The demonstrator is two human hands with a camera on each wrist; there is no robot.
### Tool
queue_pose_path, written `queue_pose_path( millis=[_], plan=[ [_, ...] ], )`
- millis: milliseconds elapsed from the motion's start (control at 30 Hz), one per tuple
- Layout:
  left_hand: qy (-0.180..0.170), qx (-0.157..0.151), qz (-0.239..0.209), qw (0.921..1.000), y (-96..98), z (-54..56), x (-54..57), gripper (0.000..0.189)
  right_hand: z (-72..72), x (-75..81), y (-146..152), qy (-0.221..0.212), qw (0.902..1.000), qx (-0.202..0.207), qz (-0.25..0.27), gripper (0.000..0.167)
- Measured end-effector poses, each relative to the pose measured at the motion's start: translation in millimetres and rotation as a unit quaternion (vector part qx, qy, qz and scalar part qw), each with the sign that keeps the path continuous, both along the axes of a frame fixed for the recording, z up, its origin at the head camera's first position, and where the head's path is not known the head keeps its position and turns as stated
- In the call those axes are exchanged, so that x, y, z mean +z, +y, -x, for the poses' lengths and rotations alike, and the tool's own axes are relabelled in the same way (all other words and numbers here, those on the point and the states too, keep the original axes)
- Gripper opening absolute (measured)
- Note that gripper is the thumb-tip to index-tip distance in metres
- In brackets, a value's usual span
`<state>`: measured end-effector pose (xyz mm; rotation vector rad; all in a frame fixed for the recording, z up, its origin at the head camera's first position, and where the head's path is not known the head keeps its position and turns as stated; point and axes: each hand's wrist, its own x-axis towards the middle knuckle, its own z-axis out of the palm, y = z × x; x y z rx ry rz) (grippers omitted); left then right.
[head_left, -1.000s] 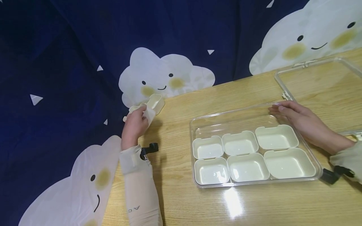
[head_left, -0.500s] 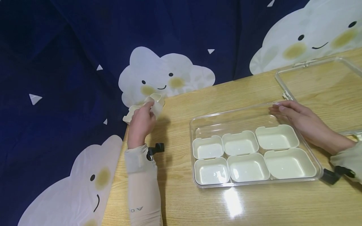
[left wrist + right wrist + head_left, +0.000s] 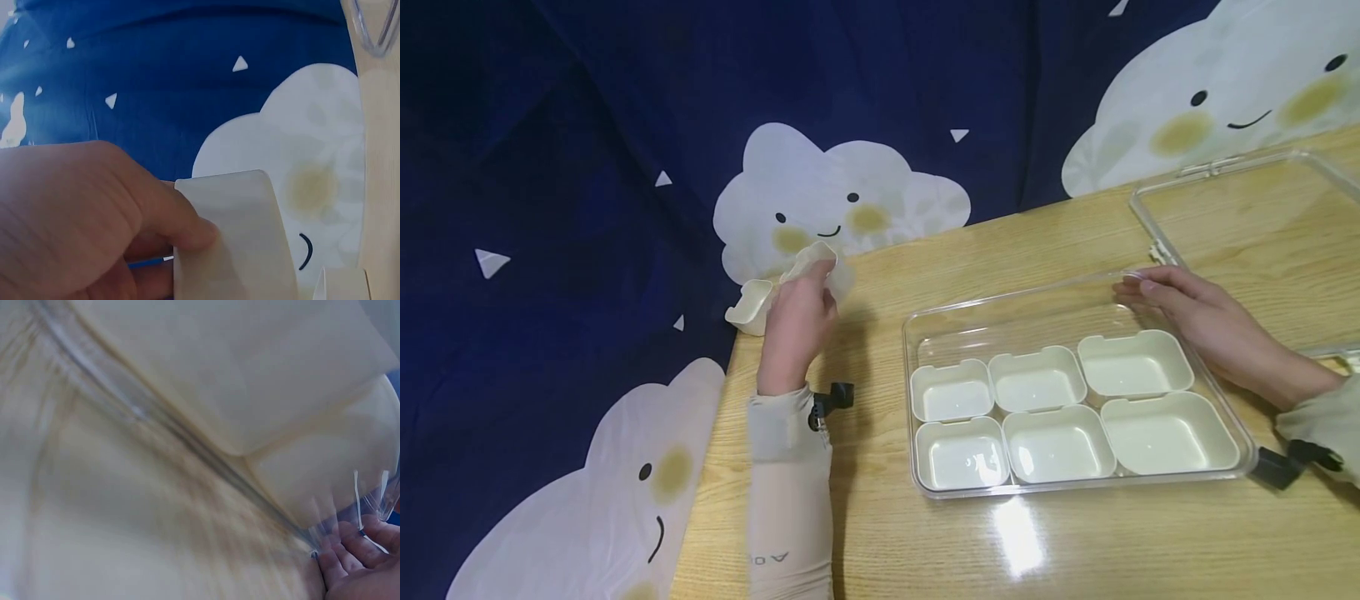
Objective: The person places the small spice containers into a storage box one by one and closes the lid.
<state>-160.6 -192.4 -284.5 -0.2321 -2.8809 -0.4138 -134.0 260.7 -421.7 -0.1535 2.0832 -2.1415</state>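
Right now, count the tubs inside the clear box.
6: near left tub, near middle tub, near right tub, far left tub, far middle tub, far right tub. None looks hidden.

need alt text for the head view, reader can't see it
A person's left hand grips a cream bin over a wooden table while the right hand touches a clear case's far right corner. Inside, six more bins stand in two rows of three; dark blue cloud-patterned fabric hangs behind.
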Motion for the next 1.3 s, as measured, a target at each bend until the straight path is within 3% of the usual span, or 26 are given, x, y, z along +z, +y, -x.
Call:
queue_pose_path(
  millis=[167, 400, 800, 1133, 1300],
  plan=[
    [-0.001, -0.006, 0.005, 1.0, 12.5, -2.0, 1.5, 0.05, 0.5, 1.3, 1, 0.0, 1.0, 0.0, 0.008, 0.029],
    [0.013, -0.03, 0.012, 0.9994, 29.2, -5.8, 5.2, 0.052, 1.2, 3.2, 4, 0.007, 0.9995, -0.003, -0.031, 0.03],
    [0.007, -0.061, 0.051, 0.9968, 53.1, -12.1, 6.7, 0.055, -1.3, 0.7, 4, 0.008, 0.9998, -0.002, 0.018, 0.027],
    [0.024, -0.099, 0.082, 0.9914, 68.9, -14.5, -0.3, 0.054, 0.1, 1.0, 3, 0.003, 1.0, -0.002, -0.004, 0.029],
    [0.022, -0.11, 0.095, 0.989, 73.2, -14.5, -6.2, 0.054, 0.5, -0.1, 0, 0.004, 0.9999, 0.001, 0.013, 0.029]
  ],
)
